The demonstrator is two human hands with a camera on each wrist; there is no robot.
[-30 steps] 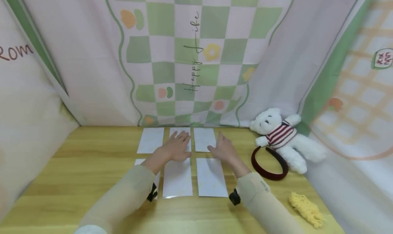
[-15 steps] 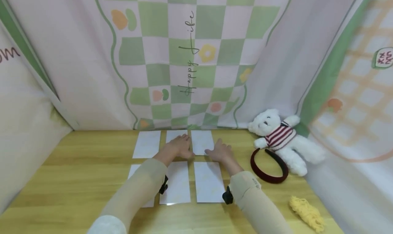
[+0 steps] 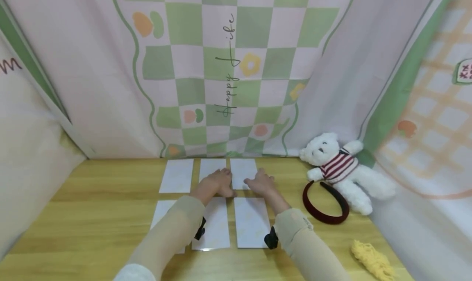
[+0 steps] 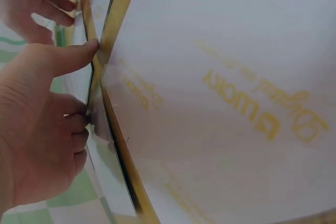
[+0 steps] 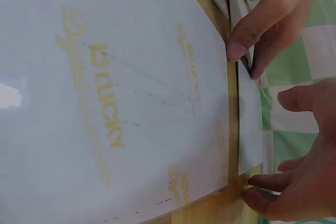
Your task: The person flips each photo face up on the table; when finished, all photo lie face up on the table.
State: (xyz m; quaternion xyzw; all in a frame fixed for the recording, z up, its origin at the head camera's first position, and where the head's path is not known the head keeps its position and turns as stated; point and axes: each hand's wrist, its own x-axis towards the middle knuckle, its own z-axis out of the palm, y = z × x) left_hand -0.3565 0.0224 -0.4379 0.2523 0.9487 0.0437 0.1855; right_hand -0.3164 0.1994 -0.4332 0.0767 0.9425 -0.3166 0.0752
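White sheets of photo paper lie face down in two rows of three, their backs printed with yellow "LUCKY" lettering. My left hand (image 3: pixel 214 184) is at the near right corner of the back middle sheet (image 3: pixel 206 168). In the left wrist view, its thumb stretches out and its other fingers curl at the sheet's edge; I cannot tell whether they pinch it. My right hand (image 3: pixel 262 184) hovers by the right edge of the back right sheet (image 3: pixel 241 170), thumb spread over it, fingers loosely bent. The front right sheet (image 5: pixel 147 103) fills much of the right wrist view.
A white teddy bear (image 3: pixel 339 164) in a striped sweater leans at the back right. Before it lie a dark red headband (image 3: pixel 328 215) and a bundle of yellow yarn (image 3: pixel 372 260). Checkered cloth (image 3: pixel 221 68) hangs behind the wooden table (image 3: pixel 92 215).
My left hand has slid from lying flat over the back middle sheet towards its near right corner, its fingers now more bent. The head view has shifted slightly; the sheets keep their places.
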